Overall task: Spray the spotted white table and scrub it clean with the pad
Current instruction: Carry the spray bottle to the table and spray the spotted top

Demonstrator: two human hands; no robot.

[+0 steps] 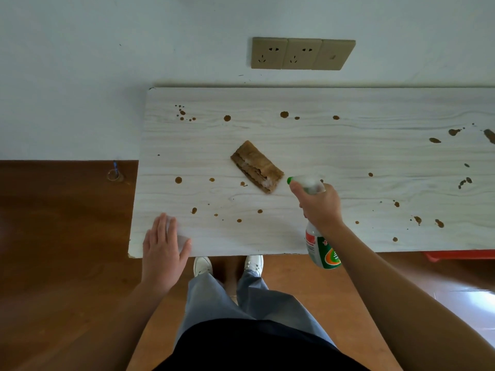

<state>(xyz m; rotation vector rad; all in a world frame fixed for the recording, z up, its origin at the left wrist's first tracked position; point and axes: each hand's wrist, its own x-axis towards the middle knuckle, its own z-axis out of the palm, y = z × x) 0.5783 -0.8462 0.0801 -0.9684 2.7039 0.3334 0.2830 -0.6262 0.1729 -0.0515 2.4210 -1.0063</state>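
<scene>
Many brown spots (227,118) dot the white wood-grain surface (348,151): a small cluster near the far left corner, single drops along the far edge, a loose scatter toward the near edge, and larger smears at the right.

Head view. A brown folded pad (256,167) lies slantwise on the surface, roughly midway between the far and near edges, untouched by either hand. The right hand (321,207) has its fingers curled round the neck of a spray bottle (321,251). The bottle is tilted, its green nozzle (289,180) just beside the pad's near right end and its labelled body hanging out past the near edge. The left hand (163,253) is spread palm down over the near left corner, fingers straight and close together, holding nothing; whether it presses on the surface cannot be told. White shoes (202,265) stand on the wooden floor (67,263) below the near edge. Beige sockets (302,53) sit on the wall (107,62) beyond the far edge.
</scene>
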